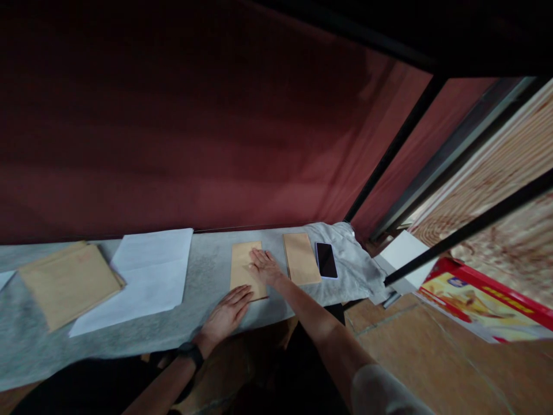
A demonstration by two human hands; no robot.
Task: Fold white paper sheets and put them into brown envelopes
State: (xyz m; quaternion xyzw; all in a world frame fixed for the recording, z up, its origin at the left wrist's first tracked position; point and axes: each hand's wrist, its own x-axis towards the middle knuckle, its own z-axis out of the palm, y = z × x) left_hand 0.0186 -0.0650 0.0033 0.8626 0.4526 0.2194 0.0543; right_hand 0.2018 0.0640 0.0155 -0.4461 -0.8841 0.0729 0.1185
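Note:
A tan paper piece (242, 262), folded or envelope-like, lies flat on the grey cloth in front of me. My left hand (227, 311) rests palm down at its lower left edge, fingers stretched over the corner. Higher up on the same paper, my right hand (265, 267) lies flat with its fingers extended. Neither hand grips anything. Just right of my right hand sits a small stack of similar tan paper pieces (302, 258), its edges lined up. Whether the paper under my hands is one layer or several, I cannot tell.
A phone (326, 260) lies right of the stack. To the left are white sheets (151, 276) and larger brown paper envelopes (71, 282), partly overlapping. The grey cloth (207, 253) covers a narrow table against a dark red panel. Black bars and a red-yellow box (488, 302) are at right.

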